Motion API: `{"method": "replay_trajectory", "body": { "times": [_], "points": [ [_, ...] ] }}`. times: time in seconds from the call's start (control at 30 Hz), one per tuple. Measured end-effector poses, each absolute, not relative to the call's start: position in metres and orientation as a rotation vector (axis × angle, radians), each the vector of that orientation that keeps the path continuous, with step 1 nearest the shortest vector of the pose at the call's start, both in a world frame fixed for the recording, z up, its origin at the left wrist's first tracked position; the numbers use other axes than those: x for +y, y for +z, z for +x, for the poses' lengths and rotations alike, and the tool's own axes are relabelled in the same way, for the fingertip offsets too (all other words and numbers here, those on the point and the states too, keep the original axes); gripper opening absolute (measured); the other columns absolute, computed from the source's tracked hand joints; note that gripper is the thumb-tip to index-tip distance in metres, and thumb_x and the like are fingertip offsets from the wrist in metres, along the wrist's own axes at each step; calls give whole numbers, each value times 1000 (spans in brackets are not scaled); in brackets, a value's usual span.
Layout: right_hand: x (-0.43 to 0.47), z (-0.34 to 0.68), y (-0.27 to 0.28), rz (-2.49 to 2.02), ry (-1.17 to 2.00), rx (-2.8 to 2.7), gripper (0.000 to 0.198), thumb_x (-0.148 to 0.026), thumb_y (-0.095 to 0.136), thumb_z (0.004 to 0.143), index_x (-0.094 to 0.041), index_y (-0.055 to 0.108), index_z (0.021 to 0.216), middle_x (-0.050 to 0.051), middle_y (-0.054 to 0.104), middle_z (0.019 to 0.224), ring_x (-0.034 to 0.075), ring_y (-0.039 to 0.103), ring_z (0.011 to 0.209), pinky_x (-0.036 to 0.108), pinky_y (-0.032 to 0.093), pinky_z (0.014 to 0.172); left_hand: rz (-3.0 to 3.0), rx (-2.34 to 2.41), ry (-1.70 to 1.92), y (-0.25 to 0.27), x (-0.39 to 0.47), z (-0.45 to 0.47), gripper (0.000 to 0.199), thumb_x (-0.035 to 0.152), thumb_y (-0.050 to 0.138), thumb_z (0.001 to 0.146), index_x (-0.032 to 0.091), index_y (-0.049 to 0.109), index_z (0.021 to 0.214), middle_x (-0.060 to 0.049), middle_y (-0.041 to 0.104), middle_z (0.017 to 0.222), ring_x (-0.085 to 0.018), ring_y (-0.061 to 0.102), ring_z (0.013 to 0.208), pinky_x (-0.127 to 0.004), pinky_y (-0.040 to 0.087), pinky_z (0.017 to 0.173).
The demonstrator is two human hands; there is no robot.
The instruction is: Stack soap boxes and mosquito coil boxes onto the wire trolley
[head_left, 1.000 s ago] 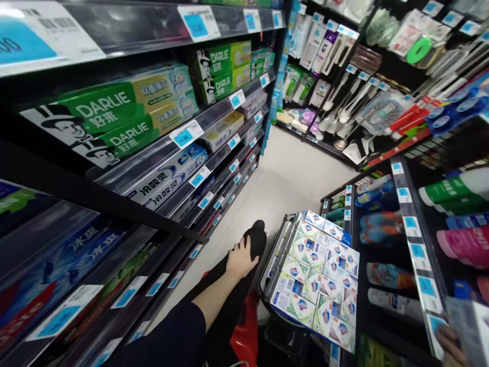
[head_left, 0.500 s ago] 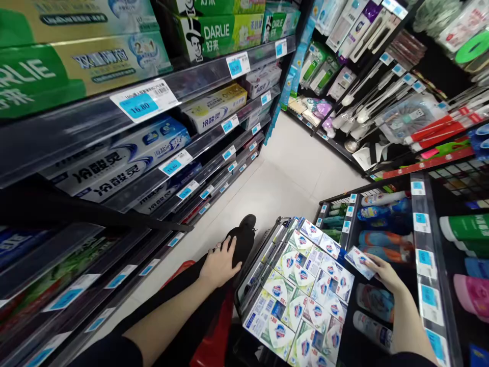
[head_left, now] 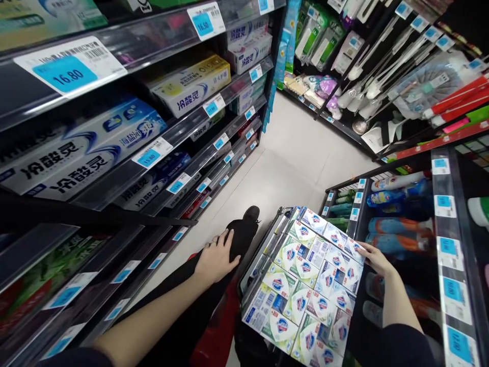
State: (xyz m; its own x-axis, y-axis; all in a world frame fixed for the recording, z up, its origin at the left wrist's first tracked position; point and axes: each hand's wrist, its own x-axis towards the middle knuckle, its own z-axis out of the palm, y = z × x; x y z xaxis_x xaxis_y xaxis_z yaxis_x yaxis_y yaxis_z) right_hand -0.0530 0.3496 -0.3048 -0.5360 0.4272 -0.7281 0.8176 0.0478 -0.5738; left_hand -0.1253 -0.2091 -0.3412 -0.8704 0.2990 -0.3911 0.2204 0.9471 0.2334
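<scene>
My left hand (head_left: 217, 260) lies flat on my black-trousered knee, fingers spread, with a ring on one finger and nothing held. My right hand (head_left: 377, 261) is at the far right corner of a stack of soap boxes (head_left: 305, 285). Its fingers pinch the outer end of a small white soap box (head_left: 352, 247), which sits in line with the boxes along the far edge. The stack is packed in rows of white, green and blue boxes with shield-shaped logos. Under it, only the dark edge of a cart (head_left: 263, 250) shows.
Shelves of toothpaste boxes (head_left: 191, 84) with price tags run along the left. At the right, close to my forearm, a shelf holds bottles (head_left: 401, 227) lying sideways in view. Kitchen utensils (head_left: 378, 76) hang at the back. My shoe (head_left: 251, 213) is on the pale floor (head_left: 284, 171).
My right hand has brought the soap box from beside the stack onto its far right corner. My left hand stays on my knee. The view has shifted nearer the left shelves.
</scene>
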Motion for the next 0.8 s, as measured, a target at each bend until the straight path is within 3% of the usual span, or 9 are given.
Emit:
{"method": "replay_trajectory", "body": {
  "times": [0.1, 0.27, 0.47, 0.63, 0.8],
  "points": [
    [352, -55, -307, 1214, -1363, 2093, 57, -44, 72, 59, -16, 67, 108, 11, 68, 102, 21, 63, 85, 30, 49, 70, 398, 2676, 196, -340, -208, -125, 75, 45, 49, 82, 9, 30, 145, -20, 39, 143, -36, 46, 117, -45, 38, 94],
    [336, -85, -305, 910, -846, 2756, 52, -48, 58, 69, -14, 70, 107, 14, 65, 114, 28, 56, 111, 39, 41, 97, 427, 2694, 155, -337, -208, -125, 74, 45, 47, 83, 7, 30, 145, -20, 40, 143, -35, 47, 116, -46, 40, 93],
    [292, -117, -301, 567, -582, 2765, 39, -50, 52, 78, -27, 73, 102, 4, 69, 112, 29, 56, 114, 43, 37, 101, 470, 2748, 127, -336, -208, -124, 72, 44, 46, 84, 6, 33, 144, -20, 43, 140, -34, 50, 113, -45, 43, 90],
    [280, -120, -301, 692, -588, 2677, 33, -47, 57, 76, -29, 74, 98, 3, 71, 104, 30, 59, 110, 45, 37, 100, 466, 2766, 123, -337, -209, -125, 72, 43, 47, 83, 7, 33, 144, -20, 43, 140, -33, 51, 113, -43, 43, 89],
    [249, -111, -282, 886, -936, 3016, 44, -47, 52, 78, -17, 71, 103, 12, 68, 110, 26, 59, 105, 42, 42, 96, 508, 2778, 118, -338, -209, -126, 70, 43, 40, 85, 5, 33, 143, -21, 43, 140, -35, 52, 110, -44, 44, 85]
  ]
}}
